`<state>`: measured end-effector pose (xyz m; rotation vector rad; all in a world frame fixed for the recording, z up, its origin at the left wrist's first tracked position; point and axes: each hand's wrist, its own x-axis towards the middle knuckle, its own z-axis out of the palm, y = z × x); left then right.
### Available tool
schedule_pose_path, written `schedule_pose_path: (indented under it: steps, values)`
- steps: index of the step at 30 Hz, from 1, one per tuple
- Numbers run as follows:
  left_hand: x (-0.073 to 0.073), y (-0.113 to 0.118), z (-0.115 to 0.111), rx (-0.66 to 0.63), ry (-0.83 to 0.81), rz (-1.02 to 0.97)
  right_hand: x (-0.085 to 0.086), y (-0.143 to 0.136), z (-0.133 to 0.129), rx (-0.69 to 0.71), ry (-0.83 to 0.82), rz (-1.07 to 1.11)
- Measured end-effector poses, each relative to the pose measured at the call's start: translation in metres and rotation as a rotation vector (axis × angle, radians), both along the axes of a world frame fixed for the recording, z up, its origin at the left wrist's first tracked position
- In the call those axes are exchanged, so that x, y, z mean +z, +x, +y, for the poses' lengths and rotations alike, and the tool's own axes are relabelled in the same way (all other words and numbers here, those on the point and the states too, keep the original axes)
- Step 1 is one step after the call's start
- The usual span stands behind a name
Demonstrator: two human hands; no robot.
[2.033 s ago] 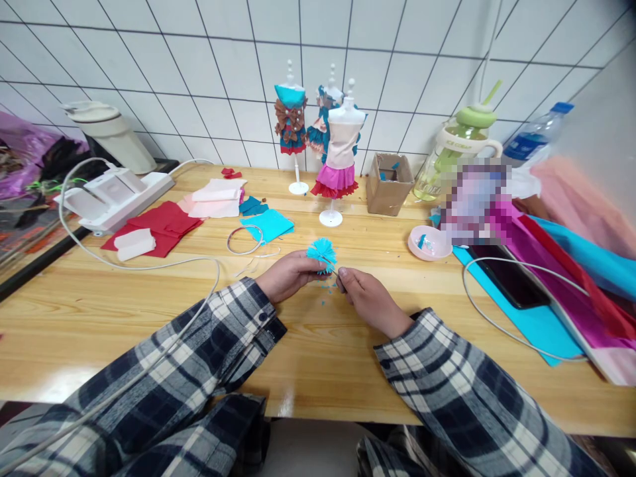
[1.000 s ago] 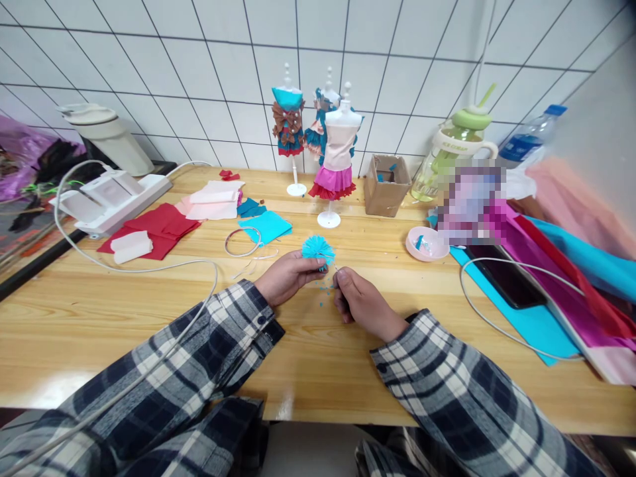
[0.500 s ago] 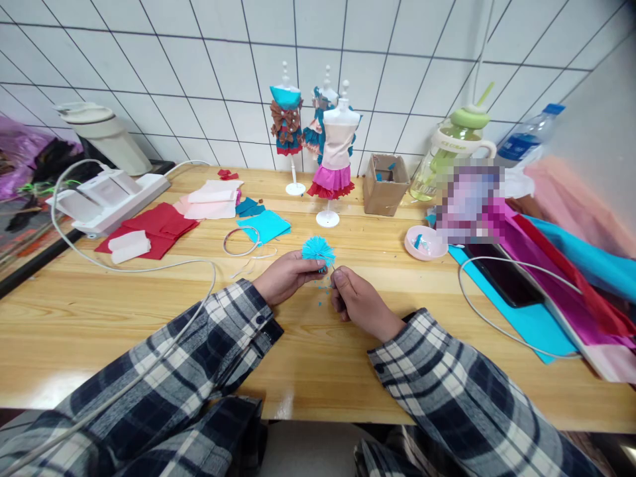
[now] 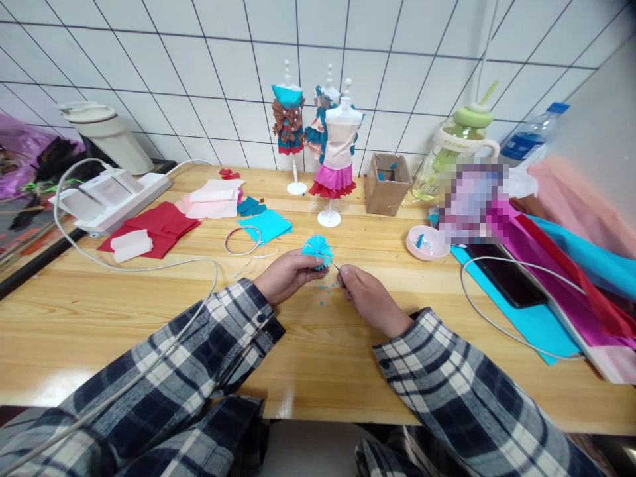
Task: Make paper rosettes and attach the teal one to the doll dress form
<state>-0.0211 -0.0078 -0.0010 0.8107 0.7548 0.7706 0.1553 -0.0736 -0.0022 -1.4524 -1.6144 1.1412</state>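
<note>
One fringed blue piece (image 4: 317,250) pinched in left hand (image 4: 288,275); right hand (image 4: 368,297) clamped on thin tool (image 4: 336,267), blue scraps (image 4: 321,303) nearby

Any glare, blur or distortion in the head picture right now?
Head view throughout: white glare on the table at front left; tile lines on the wall splay upward; a pixelated patch masks something beside the pink bowl; the thin tool in the right hand is too small to identify.
</note>
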Motion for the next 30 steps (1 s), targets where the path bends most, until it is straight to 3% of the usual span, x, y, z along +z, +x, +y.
schedule_pose_path:
  steps: [10,30]
  values:
    - [-0.0025,-0.0004,0.0007,-0.058,0.025,0.036,-0.0010,0.0053,0.0034,-0.023,0.051,-0.180]
    - [-0.0024,0.0001,0.0012,-0.102,0.022,0.026,-0.0015,0.0047,0.0055,0.015,0.068,-0.155]
